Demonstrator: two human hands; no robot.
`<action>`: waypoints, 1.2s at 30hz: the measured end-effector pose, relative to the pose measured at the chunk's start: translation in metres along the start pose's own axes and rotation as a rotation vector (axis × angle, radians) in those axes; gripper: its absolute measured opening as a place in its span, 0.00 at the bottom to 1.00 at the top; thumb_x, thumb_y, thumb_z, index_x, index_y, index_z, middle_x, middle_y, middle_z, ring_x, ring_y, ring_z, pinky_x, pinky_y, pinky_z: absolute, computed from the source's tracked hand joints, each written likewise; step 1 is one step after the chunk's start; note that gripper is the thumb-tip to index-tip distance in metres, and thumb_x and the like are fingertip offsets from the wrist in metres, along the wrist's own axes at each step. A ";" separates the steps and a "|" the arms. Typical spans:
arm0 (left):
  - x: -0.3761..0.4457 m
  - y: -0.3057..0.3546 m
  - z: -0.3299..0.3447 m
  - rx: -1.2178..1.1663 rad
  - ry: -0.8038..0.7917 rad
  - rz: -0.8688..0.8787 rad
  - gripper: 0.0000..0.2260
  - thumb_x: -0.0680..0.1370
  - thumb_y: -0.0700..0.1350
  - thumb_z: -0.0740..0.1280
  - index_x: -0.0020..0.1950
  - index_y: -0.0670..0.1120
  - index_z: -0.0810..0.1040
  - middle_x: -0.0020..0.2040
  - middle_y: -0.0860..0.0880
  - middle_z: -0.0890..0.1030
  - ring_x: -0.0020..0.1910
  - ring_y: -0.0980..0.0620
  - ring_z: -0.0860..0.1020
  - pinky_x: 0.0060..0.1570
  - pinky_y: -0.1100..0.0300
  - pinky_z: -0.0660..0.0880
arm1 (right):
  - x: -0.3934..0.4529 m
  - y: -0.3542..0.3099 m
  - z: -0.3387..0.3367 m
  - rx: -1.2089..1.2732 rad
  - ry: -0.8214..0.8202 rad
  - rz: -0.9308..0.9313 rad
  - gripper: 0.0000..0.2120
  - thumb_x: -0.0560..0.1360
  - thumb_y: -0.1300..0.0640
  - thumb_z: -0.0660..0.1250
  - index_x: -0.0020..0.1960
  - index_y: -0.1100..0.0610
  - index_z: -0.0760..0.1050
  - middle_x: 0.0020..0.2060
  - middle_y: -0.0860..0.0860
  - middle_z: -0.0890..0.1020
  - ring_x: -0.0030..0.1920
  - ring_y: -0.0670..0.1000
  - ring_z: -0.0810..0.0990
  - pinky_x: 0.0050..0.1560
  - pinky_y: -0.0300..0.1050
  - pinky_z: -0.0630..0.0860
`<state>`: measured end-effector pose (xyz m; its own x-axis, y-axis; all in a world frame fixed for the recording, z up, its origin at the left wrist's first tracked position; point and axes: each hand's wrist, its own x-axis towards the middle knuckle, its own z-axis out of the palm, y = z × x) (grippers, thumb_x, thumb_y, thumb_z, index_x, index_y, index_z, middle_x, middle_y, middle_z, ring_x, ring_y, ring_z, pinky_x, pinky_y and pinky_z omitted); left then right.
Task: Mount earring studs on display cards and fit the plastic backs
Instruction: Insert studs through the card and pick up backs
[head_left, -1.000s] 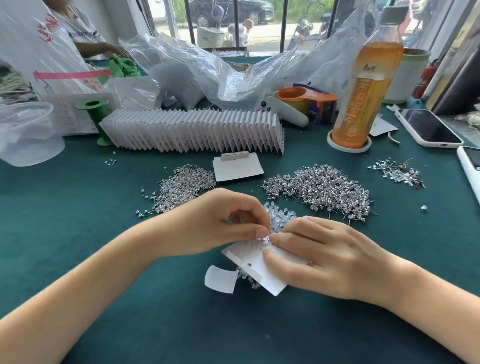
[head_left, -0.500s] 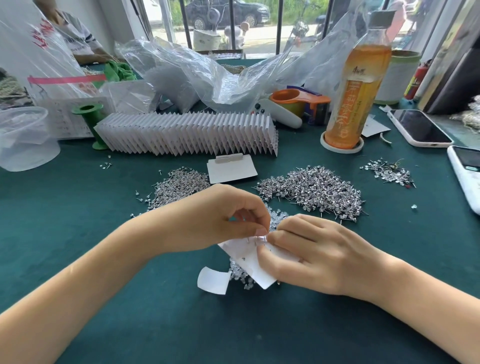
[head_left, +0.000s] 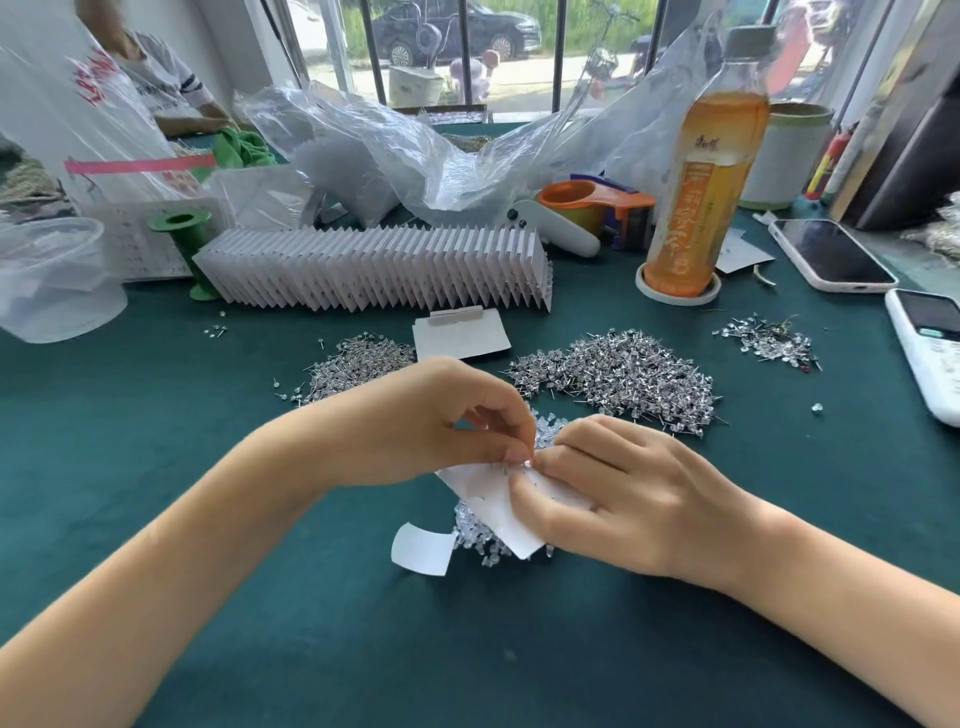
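Observation:
A white display card lies tilted over a small heap of clear plastic backs on the green cloth. My right hand grips the card's right side, thumb on top. My left hand pinches something tiny at the card's upper edge, thumb and forefinger meeting my right fingertips; the piece itself is too small to make out. Two piles of silver earring studs lie behind my hands, one at the left, a bigger one at the right. A long row of finished folded cards stands further back.
A loose card lies between the stud piles, a paper scrap beside the backs. At the right stand an orange drink bottle, two phones and a small stud pile. Plastic bags and a clear tub crowd the back and left.
Both hands stay together at the card's upper edge. The card and hands have barely shifted; the view has only moved slightly.

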<state>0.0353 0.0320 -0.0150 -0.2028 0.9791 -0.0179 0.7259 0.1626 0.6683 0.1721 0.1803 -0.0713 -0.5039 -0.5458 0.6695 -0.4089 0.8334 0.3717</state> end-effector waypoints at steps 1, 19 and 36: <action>0.000 0.000 0.000 -0.008 0.001 0.003 0.02 0.75 0.42 0.70 0.45 0.49 0.81 0.41 0.58 0.82 0.43 0.62 0.78 0.50 0.65 0.73 | 0.000 0.000 0.000 -0.003 0.006 0.000 0.12 0.72 0.70 0.68 0.51 0.60 0.71 0.30 0.53 0.77 0.31 0.54 0.75 0.35 0.45 0.76; 0.000 -0.010 0.013 -0.373 0.116 -0.070 0.01 0.74 0.42 0.70 0.43 0.46 0.81 0.37 0.55 0.82 0.36 0.60 0.76 0.38 0.69 0.72 | -0.001 0.005 0.001 -0.001 -0.003 0.026 0.09 0.74 0.69 0.68 0.52 0.60 0.73 0.33 0.54 0.80 0.33 0.55 0.76 0.36 0.46 0.76; -0.003 -0.011 0.013 -0.218 0.093 -0.030 0.02 0.76 0.41 0.69 0.44 0.47 0.80 0.39 0.55 0.81 0.39 0.60 0.78 0.43 0.68 0.73 | 0.000 0.002 0.002 -0.005 -0.012 0.032 0.08 0.73 0.69 0.69 0.51 0.61 0.77 0.32 0.55 0.79 0.31 0.55 0.75 0.33 0.46 0.75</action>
<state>0.0367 0.0286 -0.0321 -0.2892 0.9570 0.0216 0.5613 0.1513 0.8136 0.1698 0.1813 -0.0719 -0.5259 -0.5202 0.6729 -0.3892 0.8507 0.3534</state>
